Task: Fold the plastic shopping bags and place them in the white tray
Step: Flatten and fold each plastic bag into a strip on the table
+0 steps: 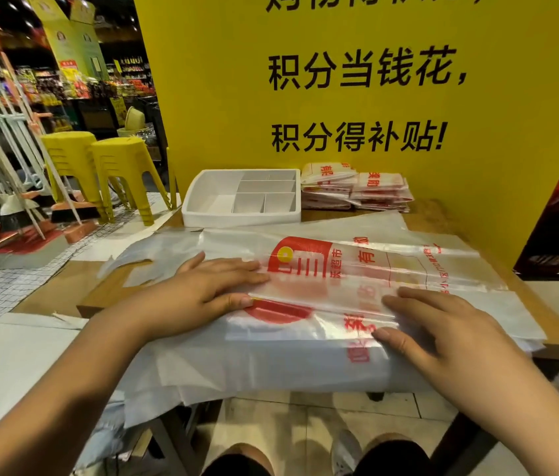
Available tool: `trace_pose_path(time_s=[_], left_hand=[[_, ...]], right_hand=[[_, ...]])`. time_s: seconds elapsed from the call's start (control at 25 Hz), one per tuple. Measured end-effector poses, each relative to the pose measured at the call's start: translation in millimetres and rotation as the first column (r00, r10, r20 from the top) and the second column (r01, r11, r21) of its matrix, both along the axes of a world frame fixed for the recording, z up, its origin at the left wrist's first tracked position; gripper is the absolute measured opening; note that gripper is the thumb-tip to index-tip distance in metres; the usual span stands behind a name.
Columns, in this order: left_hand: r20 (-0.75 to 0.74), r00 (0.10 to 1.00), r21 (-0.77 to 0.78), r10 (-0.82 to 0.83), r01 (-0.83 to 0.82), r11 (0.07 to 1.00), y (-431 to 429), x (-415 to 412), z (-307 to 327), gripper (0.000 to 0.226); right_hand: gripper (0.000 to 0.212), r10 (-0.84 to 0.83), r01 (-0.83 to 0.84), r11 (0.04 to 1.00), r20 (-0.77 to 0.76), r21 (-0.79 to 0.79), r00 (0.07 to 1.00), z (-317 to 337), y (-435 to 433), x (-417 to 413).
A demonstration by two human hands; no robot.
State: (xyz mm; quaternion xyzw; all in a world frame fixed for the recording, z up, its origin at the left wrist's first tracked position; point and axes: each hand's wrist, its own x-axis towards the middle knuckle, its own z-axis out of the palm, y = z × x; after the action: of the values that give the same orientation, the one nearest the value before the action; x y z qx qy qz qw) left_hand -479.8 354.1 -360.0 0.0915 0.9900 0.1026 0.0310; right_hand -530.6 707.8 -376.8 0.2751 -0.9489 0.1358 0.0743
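Glossy translucent plastic bag (357,266) on a matt wooden table (439,218); smooth white plastic tray (240,216).

Two bare forearms (99,365), with no sleeve reaching them, lead to the left hand (216,286) and the right hand (443,331). Both hands have short, evenly trimmed fingernails. At the bottom edge the person wears black shorts (391,458) that end above bare knees (247,450), and one light grey sneaker (345,453).

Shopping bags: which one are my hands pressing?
The long red-logo bag on top, under left hand and right hand; others lie beneath or as folded packets by the tray.
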Motion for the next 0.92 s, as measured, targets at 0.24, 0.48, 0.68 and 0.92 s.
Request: trace_pose_path(time_s=[0.24, 0.48, 0.68, 0.92], left_hand=[[-0.211, 0.978, -0.075, -0.004, -0.012, 0.997, 4.6, 31.1, 1.2, 0.055], [-0.379, 0.925, -0.065, -0.013, -0.013, 0.998, -0.4, 46.2, -4.7, 0.042], [-0.374, 0.926, -0.135, -0.054, 0.003, 0.991, -16.5, 43.2, 6.1, 0.037], [-0.218, 0.976, -0.113, -0.016, -0.009, 0.994, -20.0, 45.8, 16.7, 0.067]], right_hand=[[0.058, 0.132, -0.135, 0.987, -0.052, -0.081, 0.99, 8.1, -7.8, -2.5], [0.021, 0.293, -0.298, 0.953, -0.086, -0.05, 0.952, 25.8, -26.6, -7.6], [0.019, 0.337, -0.336, 0.941, -0.049, 0.033, 0.94, 32.1, -25.5, -18.8], [0.03, 0.331, -0.32, 0.926, -0.027, 0.198, 0.943, 44.8, -20.0, -27.6]])
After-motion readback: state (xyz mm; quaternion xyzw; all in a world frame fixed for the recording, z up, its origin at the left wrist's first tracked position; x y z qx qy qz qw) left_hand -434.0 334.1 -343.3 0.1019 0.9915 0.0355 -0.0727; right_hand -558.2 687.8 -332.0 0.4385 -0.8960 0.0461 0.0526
